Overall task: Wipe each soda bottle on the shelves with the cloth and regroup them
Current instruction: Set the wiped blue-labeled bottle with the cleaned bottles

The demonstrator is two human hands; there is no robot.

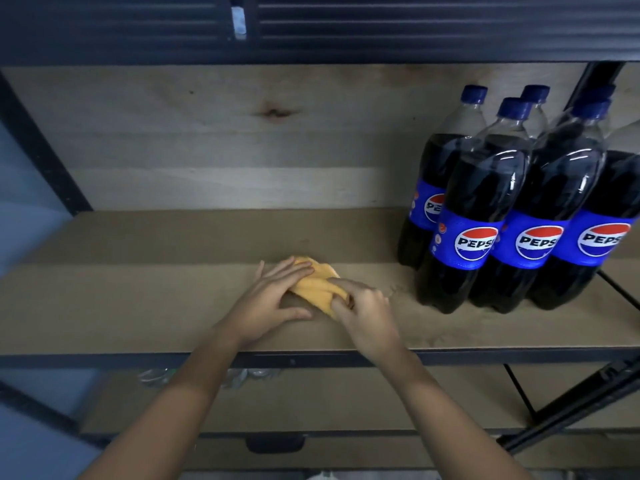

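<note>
Head view, landmark: the orange cloth (317,285), which is lying bunched on the wooden shelf board (138,306), roughly mid-width and toward the front edge. Left of the cloth, the board is showing bare wood back to the plywood rear panel (242,133); a dark metal upright (38,143) is slanting down at the far left. The left hand (273,299) is resting on the cloth's left side, fingers straight and laid flat across the fabric, thumb stretched along the board just in front of it; it is pressing, not gripping. The right hand (363,313) is meeting the cloth's right end, fingers curled and pinching a fold of the fabric, index finger reaching over the top. Both forearms are coming in over the shelf's dark front rail (104,360). Well to the right of the cloth, apart from it, Pepsi bottles (478,209) are standing upright in a tight cluster at the shelf's right end, blue caps on, labels facing forward; at least five are showing, the rearmost partly hidden. Below the cloth, a lower shelf (311,400) is showing.
</note>
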